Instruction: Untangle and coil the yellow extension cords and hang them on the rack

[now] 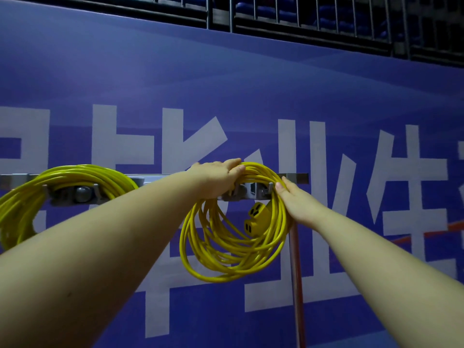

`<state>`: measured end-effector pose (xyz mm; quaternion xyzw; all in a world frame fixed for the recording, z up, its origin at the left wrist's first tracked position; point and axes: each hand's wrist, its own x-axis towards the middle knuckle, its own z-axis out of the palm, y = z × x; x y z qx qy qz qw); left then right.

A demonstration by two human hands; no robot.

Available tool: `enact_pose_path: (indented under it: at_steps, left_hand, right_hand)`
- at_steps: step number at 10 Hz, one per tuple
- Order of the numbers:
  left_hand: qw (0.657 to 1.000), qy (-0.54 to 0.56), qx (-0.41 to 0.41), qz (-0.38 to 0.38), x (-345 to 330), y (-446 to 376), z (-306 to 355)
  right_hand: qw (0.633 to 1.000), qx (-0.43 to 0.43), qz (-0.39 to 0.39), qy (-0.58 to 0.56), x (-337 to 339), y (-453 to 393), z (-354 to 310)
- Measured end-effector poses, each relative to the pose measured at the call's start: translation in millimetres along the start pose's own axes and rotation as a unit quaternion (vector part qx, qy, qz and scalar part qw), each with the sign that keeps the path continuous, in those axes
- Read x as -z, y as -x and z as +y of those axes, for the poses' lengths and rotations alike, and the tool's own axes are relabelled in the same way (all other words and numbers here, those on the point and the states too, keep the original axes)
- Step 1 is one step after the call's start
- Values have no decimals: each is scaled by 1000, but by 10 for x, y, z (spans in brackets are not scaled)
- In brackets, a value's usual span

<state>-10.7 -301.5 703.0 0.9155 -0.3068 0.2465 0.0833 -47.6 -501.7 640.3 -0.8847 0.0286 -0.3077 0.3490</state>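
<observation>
A coiled yellow extension cord (231, 257) hangs over a hook of the grey metal rack (155, 177) on the blue wall. Its yellow socket block (256, 217) dangles inside the loop. My left hand (218, 177) grips the top left of this coil, fingers curled over the strands at the rack. My right hand (298, 202) holds the coil's right side, thumb and fingers pinching the strands near the hook. A second coiled yellow cord (50, 187) hangs on the rack at the left, partly hidden behind my left forearm.
The rack's hooks (251, 190) stick out from the rail. A thin reddish pole (297, 285) stands below the rack's right end. Behind is a blue banner wall (251, 84) with large white characters, and dark railings (301, 18) run along the top.
</observation>
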Motion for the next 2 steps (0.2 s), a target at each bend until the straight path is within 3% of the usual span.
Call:
enact_pose_path:
  at_steps: [2]
  left_hand:
    - [1000,0,8,9,77,158,-98]
  right_hand:
    - [994,40,26,102,129,48,-196]
